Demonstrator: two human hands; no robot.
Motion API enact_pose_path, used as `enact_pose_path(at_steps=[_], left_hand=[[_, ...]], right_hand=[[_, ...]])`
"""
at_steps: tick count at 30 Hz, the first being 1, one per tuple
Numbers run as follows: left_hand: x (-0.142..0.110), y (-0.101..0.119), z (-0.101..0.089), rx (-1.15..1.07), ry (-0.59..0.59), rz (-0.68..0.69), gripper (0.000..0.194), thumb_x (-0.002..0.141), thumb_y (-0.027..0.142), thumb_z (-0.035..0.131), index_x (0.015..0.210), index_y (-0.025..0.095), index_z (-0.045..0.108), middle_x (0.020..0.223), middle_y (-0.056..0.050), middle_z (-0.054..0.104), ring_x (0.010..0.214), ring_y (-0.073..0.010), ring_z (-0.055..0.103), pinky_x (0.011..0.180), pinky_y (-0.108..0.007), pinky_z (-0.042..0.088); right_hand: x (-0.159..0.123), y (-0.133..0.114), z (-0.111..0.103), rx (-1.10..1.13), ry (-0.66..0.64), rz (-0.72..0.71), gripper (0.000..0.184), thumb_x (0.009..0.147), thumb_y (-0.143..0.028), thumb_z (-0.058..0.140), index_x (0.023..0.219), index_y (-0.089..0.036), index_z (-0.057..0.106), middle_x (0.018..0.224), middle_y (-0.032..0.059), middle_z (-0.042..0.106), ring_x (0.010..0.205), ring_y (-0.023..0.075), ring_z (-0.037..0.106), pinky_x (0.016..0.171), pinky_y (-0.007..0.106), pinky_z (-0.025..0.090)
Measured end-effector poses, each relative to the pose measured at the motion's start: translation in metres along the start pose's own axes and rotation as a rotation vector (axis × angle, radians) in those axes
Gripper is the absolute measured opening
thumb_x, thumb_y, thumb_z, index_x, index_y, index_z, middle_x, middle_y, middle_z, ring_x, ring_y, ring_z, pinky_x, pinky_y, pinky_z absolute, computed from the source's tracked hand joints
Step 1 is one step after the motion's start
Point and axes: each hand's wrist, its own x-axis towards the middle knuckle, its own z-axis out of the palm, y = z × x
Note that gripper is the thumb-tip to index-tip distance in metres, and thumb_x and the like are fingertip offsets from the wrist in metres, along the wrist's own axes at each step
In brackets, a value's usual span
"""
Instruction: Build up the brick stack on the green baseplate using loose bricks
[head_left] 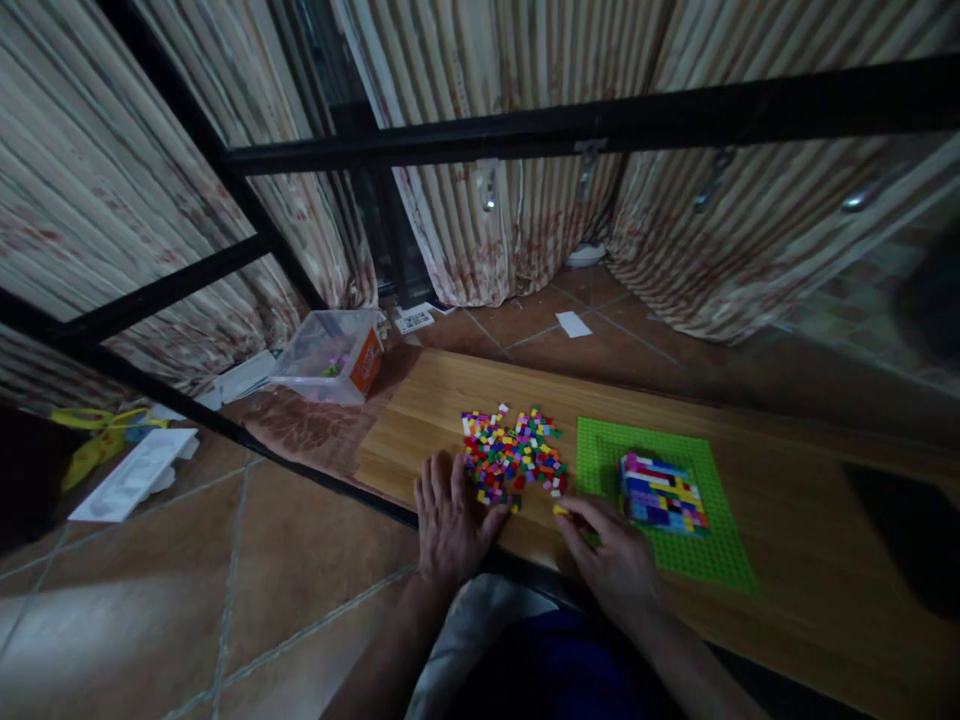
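A heap of several small coloured bricks lies on the wooden tabletop. My left hand rests flat at the heap's left edge, fingers stretched out and together. My right hand is closed in a pinch on a small yellow brick just right of the heap. To the right lies a green baseplate, and a multicoloured block of stacked bricks stands on it, close to my right hand's fingers.
A clear plastic box with an orange label sits at the table's left end. Black metal bars cross above. Curtains hang behind. Papers and a white tray lie on the tiled floor at left.
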Motion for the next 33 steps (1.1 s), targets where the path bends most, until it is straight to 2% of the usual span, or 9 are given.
enact_pose_path(at_steps=[2, 6, 10, 12, 16, 21, 27, 33], left_hand=[[-0.001, 0.009, 0.006, 0.013, 0.005, 0.013, 0.091, 0.077, 0.066, 0.06, 0.146, 0.012, 0.034, 0.149, -0.027, 0.033, 0.14, -0.0446, 0.026, 0.107, -0.064, 0.029], [0.004, 0.017, 0.016, -0.016, 0.038, 0.013, 0.096, 0.075, 0.068, 0.06, 0.147, 0.012, 0.032, 0.15, -0.028, 0.031, 0.14, -0.0462, 0.027, 0.107, -0.066, 0.028], [0.016, 0.022, 0.023, -0.047, 0.075, 0.047, 0.097, 0.076, 0.067, 0.06, 0.148, 0.01, 0.03, 0.151, -0.029, 0.028, 0.139, -0.0463, 0.027, 0.107, -0.065, 0.028], [0.023, 0.027, 0.024, -0.067, 0.09, 0.066, 0.096, 0.077, 0.065, 0.06, 0.147, 0.008, 0.029, 0.151, -0.03, 0.028, 0.139, -0.0456, 0.028, 0.107, -0.063, 0.03], [0.037, 0.037, 0.023, -0.164, 0.093, 0.071, 0.091, 0.079, 0.06, 0.062, 0.147, 0.01, 0.029, 0.15, -0.028, 0.029, 0.139, -0.0425, 0.029, 0.108, -0.06, 0.033], [0.046, 0.035, 0.026, -0.281, 0.063, 0.08, 0.083, 0.081, 0.054, 0.062, 0.146, 0.015, 0.029, 0.15, -0.024, 0.029, 0.141, -0.0393, 0.029, 0.109, -0.058, 0.034], [0.044, 0.029, 0.028, -0.315, 0.042, 0.053, 0.07, 0.086, 0.048, 0.059, 0.143, 0.016, 0.034, 0.149, -0.021, 0.033, 0.138, -0.0373, 0.033, 0.108, -0.056, 0.037], [0.043, 0.031, 0.026, -0.291, 0.009, 0.006, 0.064, 0.087, 0.044, 0.058, 0.14, 0.014, 0.038, 0.148, -0.021, 0.035, 0.137, -0.0369, 0.035, 0.108, -0.055, 0.038]], right_hand=[[-0.004, 0.003, -0.018, 0.036, 0.06, 0.049, 0.02, 0.091, -0.033, 0.053, 0.101, -0.027, 0.069, 0.097, 0.0031, 0.071, 0.088, 0.0188, 0.067, 0.079, 0.031, 0.052], [-0.002, 0.025, -0.06, 0.039, 0.285, 0.175, 0.021, 0.087, -0.038, 0.058, 0.097, -0.026, 0.071, 0.103, 0.0047, 0.071, 0.092, 0.0212, 0.067, 0.078, 0.033, 0.053], [0.011, 0.045, -0.085, -0.036, 0.367, 0.27, 0.025, 0.086, -0.037, 0.055, 0.099, -0.022, 0.071, 0.101, 0.0066, 0.071, 0.085, 0.0208, 0.067, 0.076, 0.034, 0.053], [0.021, 0.047, -0.085, -0.089, 0.343, 0.282, 0.026, 0.086, -0.036, 0.053, 0.098, -0.021, 0.071, 0.098, 0.0074, 0.072, 0.082, 0.0207, 0.066, 0.075, 0.035, 0.052], [0.038, 0.044, -0.07, -0.211, 0.326, 0.27, 0.027, 0.087, -0.032, 0.049, 0.097, -0.021, 0.072, 0.096, 0.0082, 0.072, 0.082, 0.021, 0.066, 0.078, 0.036, 0.05], [0.046, 0.048, -0.058, -0.322, 0.325, 0.225, 0.027, 0.089, -0.032, 0.047, 0.092, -0.022, 0.073, 0.088, 0.0072, 0.071, 0.079, 0.0211, 0.064, 0.073, 0.034, 0.048], [0.049, 0.048, -0.06, -0.357, 0.257, 0.172, 0.025, 0.089, -0.027, 0.047, 0.091, -0.023, 0.072, 0.088, 0.0064, 0.071, 0.082, 0.0213, 0.063, 0.076, 0.034, 0.046], [0.048, 0.044, -0.067, -0.242, 0.22, 0.163, 0.028, 0.088, -0.022, 0.044, 0.09, -0.022, 0.072, 0.089, 0.0063, 0.072, 0.082, 0.0206, 0.064, 0.079, 0.035, 0.048]])
